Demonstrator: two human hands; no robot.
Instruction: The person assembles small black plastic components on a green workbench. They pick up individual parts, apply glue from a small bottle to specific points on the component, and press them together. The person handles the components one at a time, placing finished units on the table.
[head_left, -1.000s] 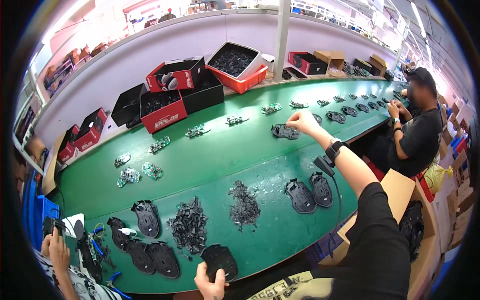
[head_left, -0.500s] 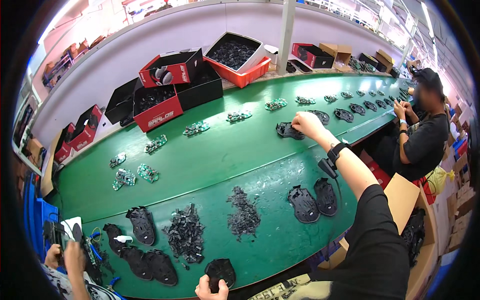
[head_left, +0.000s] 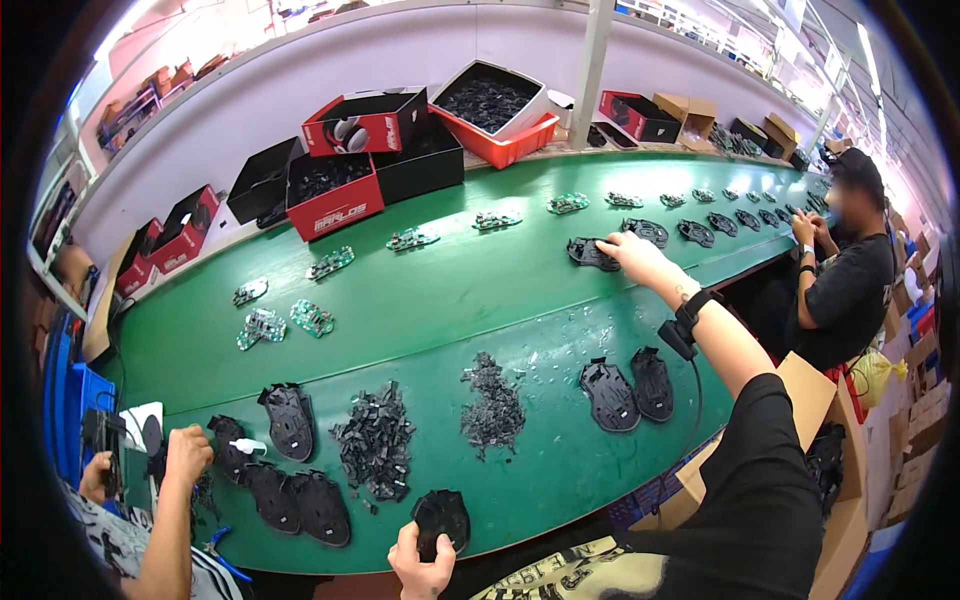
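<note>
My left hand (head_left: 420, 568) grips a black mouse shell (head_left: 443, 520) at the near edge of the table. Farther off, my right hand (head_left: 643, 258) reaches across to the green belt. Its fingertips are on the right end of another black mouse shell (head_left: 590, 253), which lies on the belt at the near end of a row of similar shells (head_left: 696, 233). Two more shells (head_left: 609, 394) lie on the table below my right forearm. Heaps of small black pieces (head_left: 374, 442) and finer black bits (head_left: 491, 405) lie in the middle.
Green circuit boards (head_left: 412, 239) form a line along the belt. Several shells (head_left: 289, 421) and a small white bottle (head_left: 247, 446) lie at left, beside a co-worker's hand (head_left: 187, 455). Boxes of black parts (head_left: 333, 205) stand behind. Another person (head_left: 850, 270) works at right.
My right hand has drawn back slightly toward the right end of the shell on the belt. My left hand still holds its shell. The co-worker's hand at left has risen.
</note>
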